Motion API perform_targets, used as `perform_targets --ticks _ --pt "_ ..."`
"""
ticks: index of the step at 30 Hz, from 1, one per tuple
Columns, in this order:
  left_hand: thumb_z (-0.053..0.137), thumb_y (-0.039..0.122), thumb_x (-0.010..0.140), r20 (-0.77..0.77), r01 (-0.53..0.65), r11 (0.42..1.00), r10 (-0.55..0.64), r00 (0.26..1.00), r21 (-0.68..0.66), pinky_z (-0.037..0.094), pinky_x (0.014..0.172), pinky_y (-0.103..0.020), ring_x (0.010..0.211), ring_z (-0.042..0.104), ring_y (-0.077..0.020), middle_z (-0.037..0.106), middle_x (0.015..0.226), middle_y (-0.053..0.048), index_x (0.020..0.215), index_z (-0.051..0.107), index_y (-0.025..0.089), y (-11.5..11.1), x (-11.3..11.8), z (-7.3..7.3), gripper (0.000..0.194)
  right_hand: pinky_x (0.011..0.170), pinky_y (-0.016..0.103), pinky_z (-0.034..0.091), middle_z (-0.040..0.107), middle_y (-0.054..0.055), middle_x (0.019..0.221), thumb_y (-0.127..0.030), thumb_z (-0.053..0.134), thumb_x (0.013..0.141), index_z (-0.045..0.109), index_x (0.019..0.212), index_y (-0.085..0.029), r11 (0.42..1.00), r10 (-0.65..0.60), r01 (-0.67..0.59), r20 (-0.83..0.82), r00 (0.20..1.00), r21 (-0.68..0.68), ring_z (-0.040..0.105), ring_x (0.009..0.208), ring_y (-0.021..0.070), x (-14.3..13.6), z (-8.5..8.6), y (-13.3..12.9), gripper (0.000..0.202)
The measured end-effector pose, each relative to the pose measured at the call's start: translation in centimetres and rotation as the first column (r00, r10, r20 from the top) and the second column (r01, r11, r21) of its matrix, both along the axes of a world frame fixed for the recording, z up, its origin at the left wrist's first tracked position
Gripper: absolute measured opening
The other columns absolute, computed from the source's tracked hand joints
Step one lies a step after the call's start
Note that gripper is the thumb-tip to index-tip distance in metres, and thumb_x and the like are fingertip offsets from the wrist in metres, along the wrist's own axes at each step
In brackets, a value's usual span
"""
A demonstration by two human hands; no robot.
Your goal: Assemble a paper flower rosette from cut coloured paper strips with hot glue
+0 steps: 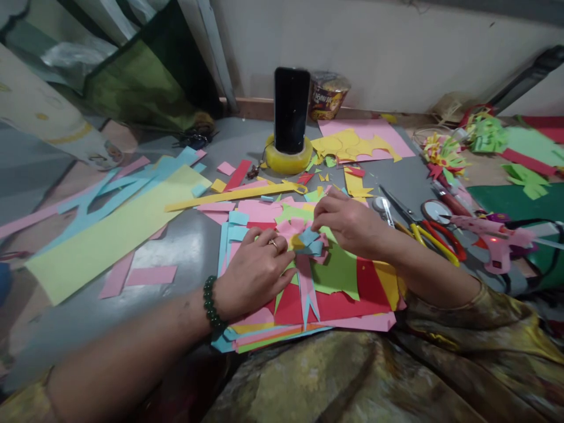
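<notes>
A paper flower (pixel 309 236) of pink and blue pieces with a yellow bit lies on a stack of coloured paper sheets (pixel 335 308). Below it hang pink paper tails (pixel 306 282) with blue forked ends. My left hand (pixel 259 264), wearing a ring and a green bead bracelet, rests on the stack with its fingers curled at the flower's left edge and its thumb close by. My right hand (pixel 352 220) is pinched at the flower's upper right edge; its fingertips partly hide what lies between them. Green paper (pixel 339 273) and red paper lie beneath.
At the back, a phone (pixel 291 108) stands in a yellow tape roll (pixel 288 158) beside a cup (pixel 328 97). To the right lie scissors (pixel 418 226) and a pink glue gun (pixel 493 238) with a red light. Long paper strips (pixel 114 235) cover the left side.
</notes>
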State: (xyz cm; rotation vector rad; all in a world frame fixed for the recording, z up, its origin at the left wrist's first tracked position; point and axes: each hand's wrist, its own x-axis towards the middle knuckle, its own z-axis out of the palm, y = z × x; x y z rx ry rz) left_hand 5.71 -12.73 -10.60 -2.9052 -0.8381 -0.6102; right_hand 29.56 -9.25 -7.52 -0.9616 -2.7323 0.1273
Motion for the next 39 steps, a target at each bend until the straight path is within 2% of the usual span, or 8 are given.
perform_targets --ticks 4,9,13,22,28,31,34,39 --pt "0.061 0.027 0.091 -0.006 0.004 1.000 -0.004 1.000 0.013 0.037 0.075 -0.040 0.079 0.054 -0.0242 0.065 0.077 -0.006 0.083 0.072 0.018 0.0 0.1 0.0 0.016 0.078 0.037 0.048 0.065 0.011 0.089 -0.004 0.046 0.089 0.078 0.095 -0.019 0.998 0.029 -0.029 0.008 1.000 0.059 0.052 0.087 0.0230 0.3 0.2 -0.1 0.035" --pt "0.058 0.027 0.092 -0.008 -0.001 1.000 0.001 1.000 0.030 0.038 0.076 -0.040 0.078 0.053 -0.0235 0.066 0.078 -0.006 0.084 0.072 0.018 0.0 0.1 0.0 0.018 0.069 0.033 0.042 0.064 0.011 0.087 -0.015 0.065 0.087 0.078 0.086 -0.018 0.997 0.074 -0.073 0.208 0.975 -0.014 0.047 0.084 0.0232 -0.8 -0.3 -0.3 0.013" --pt "0.057 0.027 0.093 -0.007 -0.003 0.999 0.003 1.000 0.036 0.038 0.076 -0.039 0.078 0.053 -0.0236 0.066 0.078 -0.006 0.084 0.072 0.019 0.0 0.2 -0.1 0.020 0.070 0.033 0.039 0.064 0.010 0.085 -0.013 0.067 0.086 0.077 0.085 -0.016 0.997 0.077 -0.066 0.287 0.955 -0.050 0.046 0.083 0.0224 -1.5 -0.2 -0.4 0.010" --pt "0.060 0.027 0.092 -0.011 -0.001 0.999 0.001 1.000 0.041 0.037 0.076 -0.040 0.078 0.052 -0.0238 0.065 0.076 -0.005 0.083 0.073 0.017 -0.1 0.1 0.0 0.019 0.069 0.032 0.038 0.064 0.011 0.087 -0.013 0.065 0.087 0.076 0.087 -0.015 0.995 0.074 -0.084 0.171 0.982 0.048 0.045 0.081 0.0217 -0.7 -0.6 -0.1 0.012" --pt "0.060 0.027 0.092 -0.014 -0.001 0.999 0.002 1.000 0.033 0.036 0.076 -0.039 0.079 0.053 -0.0245 0.065 0.077 -0.005 0.084 0.073 0.018 -0.1 0.2 -0.1 0.018 0.069 0.033 0.039 0.061 0.009 0.080 -0.012 0.062 0.087 0.075 0.085 -0.015 0.993 0.117 -0.121 0.191 0.974 0.004 0.045 0.078 0.0217 -1.0 -0.8 -0.3 0.014" --pt "0.059 0.027 0.092 -0.021 0.000 0.999 0.001 1.000 0.036 0.036 0.076 -0.039 0.079 0.053 -0.0243 0.065 0.077 -0.005 0.084 0.072 0.018 -0.1 0.2 -0.1 0.018 0.077 0.035 0.044 0.065 0.011 0.085 -0.007 0.051 0.088 0.073 0.087 -0.015 0.999 0.042 -0.043 0.054 0.998 0.010 0.050 0.084 0.0229 -0.4 -0.7 0.1 0.023" --pt "0.058 0.027 0.093 -0.022 -0.002 0.999 0.003 1.000 0.040 0.036 0.077 -0.040 0.080 0.054 -0.0242 0.065 0.078 -0.005 0.084 0.072 0.018 -0.1 0.1 -0.1 0.019 0.090 0.040 0.044 0.068 0.012 0.094 -0.003 0.043 0.087 0.070 0.096 -0.015 0.988 -0.134 0.133 -0.005 0.991 -0.081 0.056 0.094 0.0246 0.1 -0.1 0.3 0.031" --pt "0.052 0.028 0.097 0.036 0.014 1.000 -0.015 0.999 0.024 0.035 0.078 -0.039 0.078 0.053 -0.0223 0.066 0.077 -0.004 0.089 0.072 0.018 -0.1 -0.2 0.0 0.024 0.076 0.030 0.044 0.072 0.010 0.104 -0.017 0.044 0.096 0.066 0.104 -0.019 0.818 -0.385 0.418 0.164 0.908 -0.394 0.062 0.091 0.0217 -0.4 0.9 0.1 0.023"
